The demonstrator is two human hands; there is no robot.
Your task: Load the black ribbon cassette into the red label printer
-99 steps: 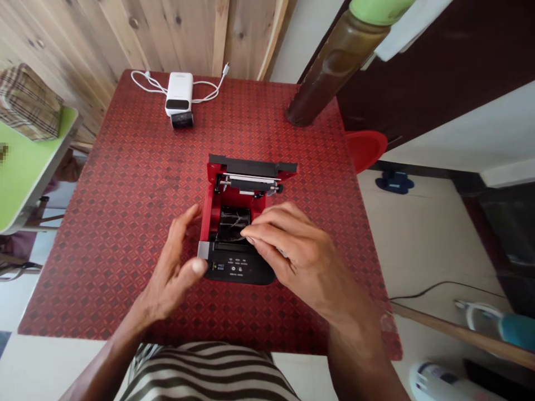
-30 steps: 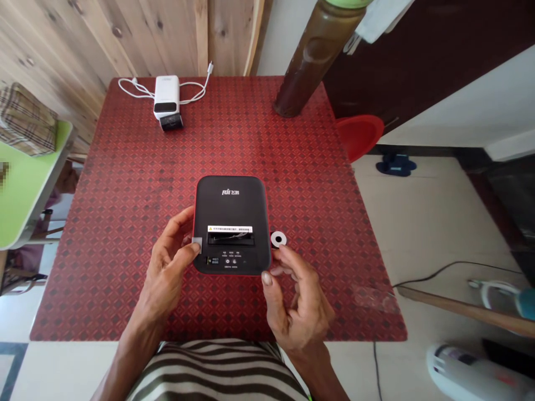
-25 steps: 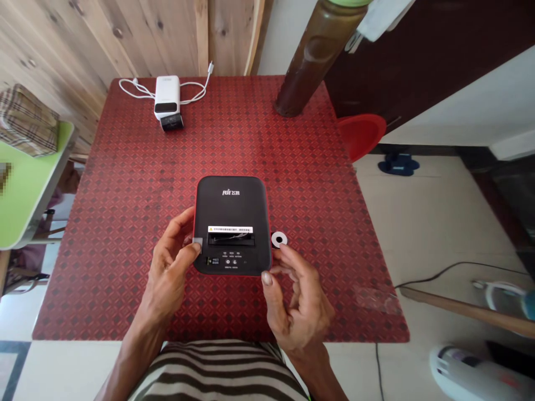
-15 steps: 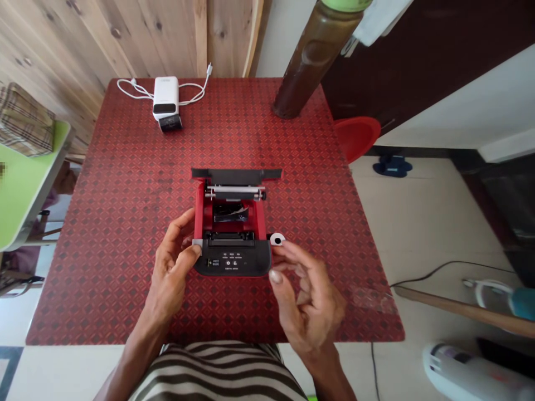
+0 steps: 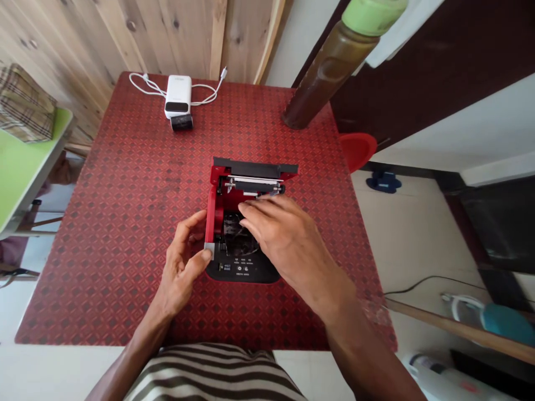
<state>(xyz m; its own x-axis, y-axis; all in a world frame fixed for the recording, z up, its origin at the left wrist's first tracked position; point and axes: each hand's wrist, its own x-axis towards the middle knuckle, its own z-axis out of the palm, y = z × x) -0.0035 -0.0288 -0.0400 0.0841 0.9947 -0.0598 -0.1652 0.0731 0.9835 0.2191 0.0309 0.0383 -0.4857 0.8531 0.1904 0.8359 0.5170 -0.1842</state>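
Note:
A small red and black receipt printer (image 5: 244, 272) stands on the table with its lid (image 5: 254, 169) raised. My left hand (image 5: 184, 267) grips its left side, thumb at the grey latch (image 5: 209, 250) and fingers against the outer wall. Inside the paper bay lies a glossy black paper roll (image 5: 236, 234), partly covered by my right hand (image 5: 288, 234). The bent fingers of that hand reach over the bay and close at the roll's upper right; its thumb is mostly hidden. The printer's right wall is out of sight behind this hand.
At the back of the red patterned table (image 5: 137, 161) lie a white power bank (image 5: 179, 92) with a white cable and another small black roll (image 5: 182, 123). A tall brown bottle (image 5: 321, 83) with a green lid stands back right. A red stool (image 5: 359, 150) is beyond the table's right edge.
The lid was down, then swung up. My right hand moved from the white-ended roll at the printer's right side into the bay, where the black roll now lies. My left hand stays at the latch.

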